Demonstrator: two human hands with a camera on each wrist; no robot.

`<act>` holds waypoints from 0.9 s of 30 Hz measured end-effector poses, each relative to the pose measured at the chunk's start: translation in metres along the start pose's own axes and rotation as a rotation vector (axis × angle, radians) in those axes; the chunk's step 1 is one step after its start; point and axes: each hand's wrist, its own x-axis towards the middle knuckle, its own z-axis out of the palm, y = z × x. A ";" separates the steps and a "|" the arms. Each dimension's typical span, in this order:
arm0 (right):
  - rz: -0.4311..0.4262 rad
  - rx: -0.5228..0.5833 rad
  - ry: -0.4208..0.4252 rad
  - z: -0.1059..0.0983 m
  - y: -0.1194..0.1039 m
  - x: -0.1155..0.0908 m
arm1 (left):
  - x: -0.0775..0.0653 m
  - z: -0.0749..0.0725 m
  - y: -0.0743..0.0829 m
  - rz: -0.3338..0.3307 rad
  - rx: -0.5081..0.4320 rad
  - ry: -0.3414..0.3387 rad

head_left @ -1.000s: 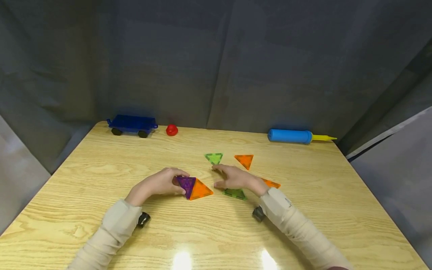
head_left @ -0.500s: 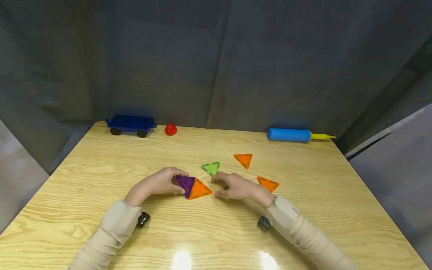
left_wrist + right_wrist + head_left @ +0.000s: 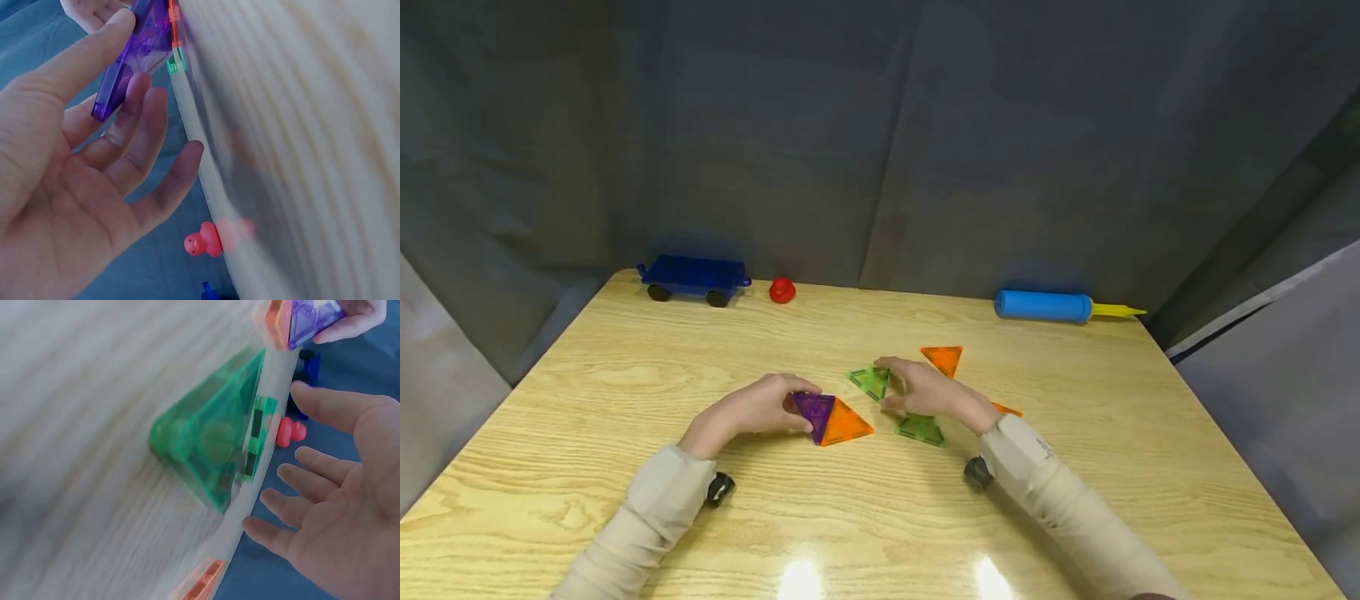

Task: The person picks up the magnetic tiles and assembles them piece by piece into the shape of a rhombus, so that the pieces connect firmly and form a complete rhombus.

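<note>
My left hand [image 3: 758, 406] pinches a purple triangular magnetic tile [image 3: 816, 408] between thumb and fingers. Against its right edge lies an orange triangular tile [image 3: 847, 425]. My right hand [image 3: 929, 390] reaches over the table, thumb and fingers spread around the right side of a green triangular tile [image 3: 868, 383]; the right wrist view has the palm [image 3: 350, 531] holding nothing. A second green triangular tile [image 3: 921, 431] lies below that hand, partly hidden by it. Beyond the right hand is an orange tile [image 3: 943, 358], and another orange tile [image 3: 1009, 410] is mostly covered by the wrist.
Along the table's back edge stand a dark blue wheeled cart [image 3: 695, 277], a small red duck [image 3: 205, 240] and a blue pump [image 3: 1043, 305] with a yellow nozzle [image 3: 1117, 311]. A dark curtain [image 3: 880, 150] hangs behind the wooden table [image 3: 647, 367].
The far green tile has shifted nearer to me and slightly left. My right hand came nearer, covering the other green tile, then moved away again. My left hand stays on the purple tile.
</note>
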 end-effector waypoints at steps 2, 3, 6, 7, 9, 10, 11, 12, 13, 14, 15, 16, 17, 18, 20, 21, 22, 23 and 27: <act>0.011 -0.007 -0.007 0.001 0.002 0.004 | 0.000 0.000 0.000 -0.008 -0.001 -0.001; 0.022 -0.006 -0.012 0.001 0.002 0.005 | 0.000 0.001 0.000 -0.012 0.001 -0.001; 0.052 0.008 -0.021 0.004 0.003 0.008 | 0.000 0.001 0.000 -0.026 0.003 -0.004; 0.061 0.013 -0.024 0.005 0.003 0.009 | 0.000 0.001 0.000 -0.028 0.003 -0.004; 0.073 0.026 -0.023 0.006 0.004 0.011 | 0.000 0.001 0.000 -0.027 0.003 -0.005; 0.077 0.023 -0.019 0.007 0.005 0.011 | 0.000 0.000 0.000 -0.025 0.001 -0.004; 0.075 0.019 -0.013 0.007 0.005 0.012 | -0.001 0.000 0.000 -0.021 -0.001 -0.004; 0.073 0.014 -0.008 0.007 0.005 0.012 | -0.001 0.000 0.000 -0.018 -0.004 -0.003; 0.072 0.009 -0.006 0.008 0.005 0.013 | -0.001 0.000 0.001 -0.015 -0.006 -0.003; 0.069 0.004 -0.002 0.008 0.005 0.013 | -0.001 0.000 0.001 -0.013 -0.007 -0.004; 0.066 -0.001 0.000 0.008 0.005 0.014 | -0.001 0.000 0.001 -0.012 -0.009 -0.004; 0.063 -0.007 0.001 0.008 0.005 0.014 | -0.001 0.000 0.001 -0.012 -0.008 -0.003; 0.061 -0.011 0.002 0.008 0.004 0.014 | -0.001 0.000 0.001 -0.013 -0.009 -0.004; 0.062 -0.013 0.002 0.008 0.004 0.014 | -0.001 0.000 0.000 -0.014 -0.010 -0.004; 0.062 -0.016 0.009 0.008 0.004 0.014 | -0.001 0.000 0.000 -0.014 -0.010 -0.004; 0.058 -0.020 0.016 0.008 0.005 0.015 | -0.001 0.000 0.000 -0.014 -0.010 -0.004; 0.055 -0.023 0.026 0.008 0.005 0.015 | -0.001 0.000 0.000 -0.015 -0.010 -0.004; 0.054 -0.024 0.038 0.009 0.005 0.014 | 0.000 0.000 -0.001 -0.015 -0.011 -0.005; 0.049 -0.010 0.083 0.010 0.005 0.012 | 0.000 0.000 -0.001 -0.018 -0.007 -0.005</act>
